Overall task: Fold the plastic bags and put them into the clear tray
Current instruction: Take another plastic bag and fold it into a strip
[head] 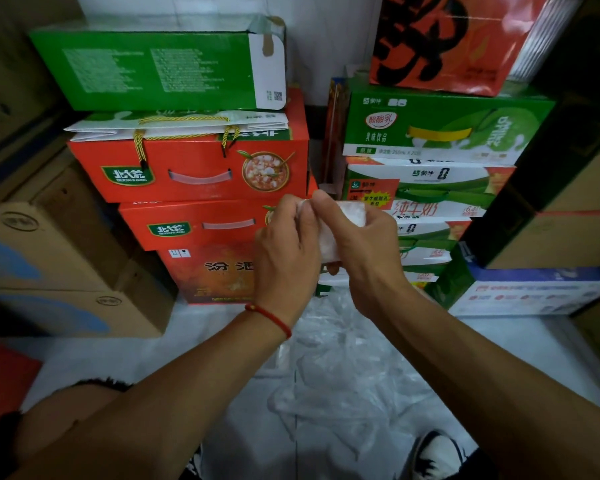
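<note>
A folded white plastic bag [329,237] is held up in front of me between both hands. My left hand [286,251] pinches its upper left corner, and my right hand [361,244] curls round its right side with the thumb across the top. Much of the bag is hidden by my fingers. Several loose clear plastic bags [340,368] lie crumpled on the white floor below my forearms. No clear tray is in view.
Red gift boxes [194,168] and a green box [153,67] are stacked straight ahead. Green milk cartons [440,133] stand to the right, brown cardboard boxes [59,258] to the left. My shoe [433,455] shows at the bottom right.
</note>
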Demonstrator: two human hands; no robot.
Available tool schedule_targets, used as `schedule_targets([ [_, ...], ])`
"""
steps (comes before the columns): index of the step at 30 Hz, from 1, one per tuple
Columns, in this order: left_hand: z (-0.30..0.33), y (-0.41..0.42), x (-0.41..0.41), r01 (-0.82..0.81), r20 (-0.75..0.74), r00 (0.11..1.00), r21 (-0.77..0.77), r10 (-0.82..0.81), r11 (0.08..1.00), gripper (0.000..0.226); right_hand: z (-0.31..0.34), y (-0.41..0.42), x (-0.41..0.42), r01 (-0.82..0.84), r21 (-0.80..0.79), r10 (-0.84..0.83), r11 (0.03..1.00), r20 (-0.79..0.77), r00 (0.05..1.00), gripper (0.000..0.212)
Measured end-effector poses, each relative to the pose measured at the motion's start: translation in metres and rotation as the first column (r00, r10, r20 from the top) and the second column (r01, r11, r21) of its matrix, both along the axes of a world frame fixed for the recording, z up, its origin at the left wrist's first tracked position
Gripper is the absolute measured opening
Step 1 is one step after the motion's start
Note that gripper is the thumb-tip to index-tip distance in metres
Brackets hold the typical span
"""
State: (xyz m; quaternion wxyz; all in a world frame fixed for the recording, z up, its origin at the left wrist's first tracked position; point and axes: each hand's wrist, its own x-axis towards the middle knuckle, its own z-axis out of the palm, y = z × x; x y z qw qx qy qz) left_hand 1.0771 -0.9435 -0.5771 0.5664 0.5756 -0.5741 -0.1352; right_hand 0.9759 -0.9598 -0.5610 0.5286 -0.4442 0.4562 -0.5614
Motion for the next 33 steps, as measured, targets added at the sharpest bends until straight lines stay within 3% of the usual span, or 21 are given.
schedule_targets([
  [8, 0.007, -0.007, -0.008, -0.062, -0.116, 0.992, -0.034, 0.058, 0.997, 0.029, -0.004, -0.012, 0.012, 0.179, -0.168, -0.204, 0.969, -0.146, 0.968, 0.04],
  [14, 0.01, -0.01, -0.007, -0.079, -0.055, 0.996, -0.089, 0.074, 0.993, 0.029, -0.004, -0.018, 0.007, 0.191, -0.308, -0.275, 0.932, -0.257, 0.926, 0.055],
  [19, 0.012, -0.008, -0.006, -0.083, -0.037, 0.996, -0.12, 0.079, 0.989, 0.028, -0.005, -0.026, 0.0, 0.182, -0.256, -0.252, 0.949, -0.275, 0.928, 0.06],
  [25, 0.014, -0.006, -0.008, -0.069, -0.031, 0.997, -0.152, 0.065, 0.986, 0.028, -0.004, -0.033, -0.005, 0.296, -0.1, -0.311, 0.95, -0.202, 0.929, 0.063],
  [27, 0.014, -0.009, -0.003, -0.073, -0.036, 0.997, -0.162, 0.068, 0.984, 0.029, 0.004, -0.035, -0.011, 0.205, 0.078, -0.202, 0.976, -0.048, 0.978, 0.053],
  [28, 0.014, -0.01, -0.001, -0.071, -0.031, 0.997, -0.165, 0.066, 0.984, 0.03, 0.008, -0.033, -0.015, 0.044, 0.138, -0.049, 0.989, 0.033, 0.998, 0.052],
  [30, 0.014, -0.009, 0.002, -0.062, -0.016, 0.998, -0.16, 0.06, 0.985, 0.03, 0.014, -0.029, -0.018, -0.227, 0.112, 0.223, 0.968, 0.047, 0.974, 0.063],
  [31, 0.014, -0.007, 0.001, -0.058, -0.012, 0.998, -0.15, 0.057, 0.987, 0.029, 0.015, -0.025, -0.015, -0.257, 0.064, 0.256, 0.964, 0.021, 0.966, 0.06],
  [33, 0.012, -0.005, 0.0, -0.053, -0.016, 0.999, -0.129, 0.051, 0.99, 0.026, 0.015, -0.015, -0.005, -0.172, -0.027, 0.171, 0.985, -0.039, 0.984, 0.036],
])
